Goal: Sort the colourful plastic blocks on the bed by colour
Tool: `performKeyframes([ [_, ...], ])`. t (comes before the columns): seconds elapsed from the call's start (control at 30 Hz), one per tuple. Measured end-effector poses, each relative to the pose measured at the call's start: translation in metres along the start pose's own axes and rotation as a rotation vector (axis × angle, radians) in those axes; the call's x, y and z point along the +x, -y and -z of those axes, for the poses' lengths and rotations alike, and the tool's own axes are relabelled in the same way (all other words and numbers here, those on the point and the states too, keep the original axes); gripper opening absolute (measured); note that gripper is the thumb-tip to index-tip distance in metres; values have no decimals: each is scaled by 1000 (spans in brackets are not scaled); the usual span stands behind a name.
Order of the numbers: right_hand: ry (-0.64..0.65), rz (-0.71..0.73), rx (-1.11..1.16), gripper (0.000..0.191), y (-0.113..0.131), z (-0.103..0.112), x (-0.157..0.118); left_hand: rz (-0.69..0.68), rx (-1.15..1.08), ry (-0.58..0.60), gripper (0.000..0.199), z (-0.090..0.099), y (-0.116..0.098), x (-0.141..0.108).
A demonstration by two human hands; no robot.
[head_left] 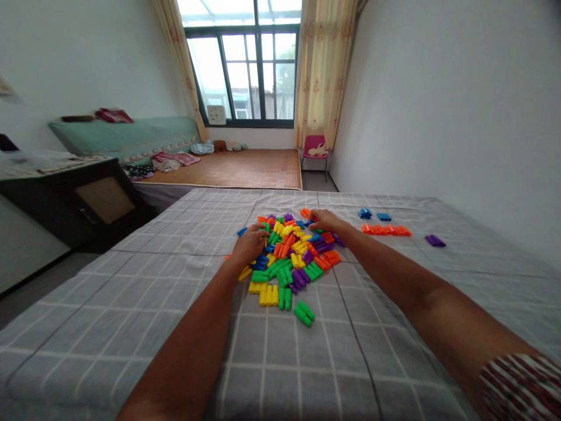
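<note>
Head view. We find both hands at work on the pile of coloured pieces (284,245), which lies on the grey checked cloth (109,304). The left hand (250,242) rests over its left edge; the right hand (325,220) reaches its far side, fingers bent down beside small blue and orange pieces. Neither grip can be certified: fingertips are small and partly hidden, so we cannot tell whether either hand is grasping a piece or released.

For sound picking, in our judgement, we should pinch one piece across its sides, lift it straight up and avoid raking its neighbours. The left hand would serve best by steadying the heap, since the overlapping pieces look liable to slide.

As to appearance, the pieces are short, rounded rods joined side by side, plastic by their look, in orange, yellow, green, blue and purple. They lie at mixed angles, heaped in the middle. One green piece (304,314) sits apart at the near side. Well to the right we note an orange row (386,230), a blue cluster (364,213), a flat blue group (384,216) and a purple group (435,240).
</note>
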State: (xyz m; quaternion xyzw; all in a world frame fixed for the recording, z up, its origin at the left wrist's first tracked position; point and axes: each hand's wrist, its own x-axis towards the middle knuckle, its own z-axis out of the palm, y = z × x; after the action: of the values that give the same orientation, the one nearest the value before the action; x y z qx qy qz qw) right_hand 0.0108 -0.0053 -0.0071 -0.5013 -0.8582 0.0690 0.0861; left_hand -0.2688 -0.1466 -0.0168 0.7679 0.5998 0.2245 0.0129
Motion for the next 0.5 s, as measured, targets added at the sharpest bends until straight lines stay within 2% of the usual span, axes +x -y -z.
performKeyframes([
  [0.17, -55, 22, 13, 30, 4, -3, -4, -21, 20, -17, 31, -4, 7, 0],
  [0.23, -109, 88, 81, 37, 0, 5, -7, -32, 28, -14, 32, -6, 11, 1],
  [0.3, -157, 166, 150, 46, -14, 19, -13, -39, 29, -10, 33, -6, 13, 2],
  [0.4, -199, 153, 183, 47, -62, 47, -24, -32, 19, -4, 33, -5, 12, 3],
  [0.5, -246, -52, 216, 46, -132, 72, -39, -12, 15, -2, 33, -3, 11, 3],
])
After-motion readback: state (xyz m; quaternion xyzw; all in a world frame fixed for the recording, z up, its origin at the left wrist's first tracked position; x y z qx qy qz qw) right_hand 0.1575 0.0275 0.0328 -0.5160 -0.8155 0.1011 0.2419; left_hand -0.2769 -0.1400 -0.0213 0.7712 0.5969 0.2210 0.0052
